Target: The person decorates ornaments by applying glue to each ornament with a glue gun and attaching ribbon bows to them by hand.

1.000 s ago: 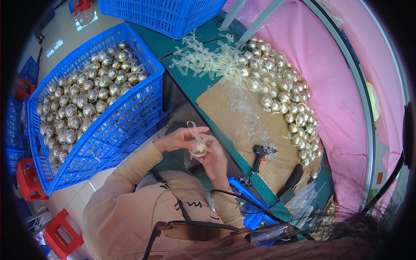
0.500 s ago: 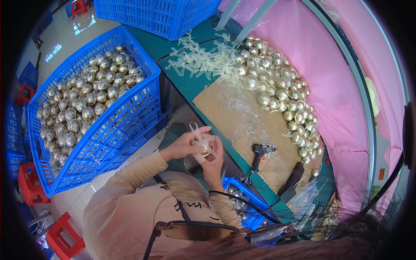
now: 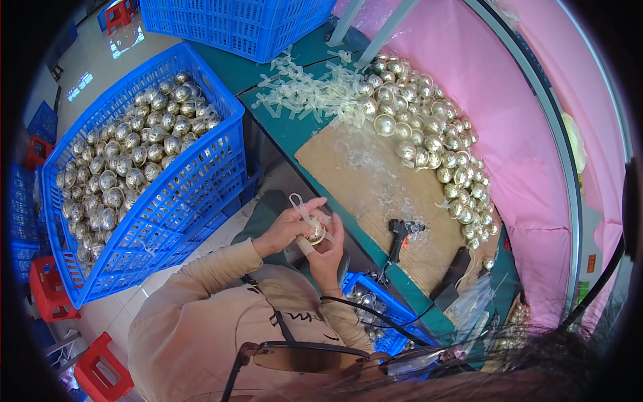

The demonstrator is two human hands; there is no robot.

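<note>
Close in front of my body, both hands are closed around one shiny silvery-gold ball ornament (image 3: 315,234). A pale translucent ribbon (image 3: 299,204) rises from its top in a narrow loop. My left hand (image 3: 284,232) pinches at the ribbon and the ball's upper side. The ball is cradled from the right and below by the fingers of my right hand (image 3: 327,257), one of which carries a pale wrap. Fingers hide much of the ball. To the right of the hands, a black glue gun (image 3: 398,240) lies on a cardboard sheet (image 3: 355,177).
Pale ribbon bows (image 3: 311,87) are heaped on the green table (image 3: 295,149), beside a pile of similar balls (image 3: 429,134). At the left stands a blue crate (image 3: 181,194) full of balls. A small blue basket (image 3: 395,308) sits below the table edge, near red stools (image 3: 102,370).
The hands stay on the ball; the left hand's fingers and the ribbon around the ball have shifted slightly. The whole view has moved a little.
</note>
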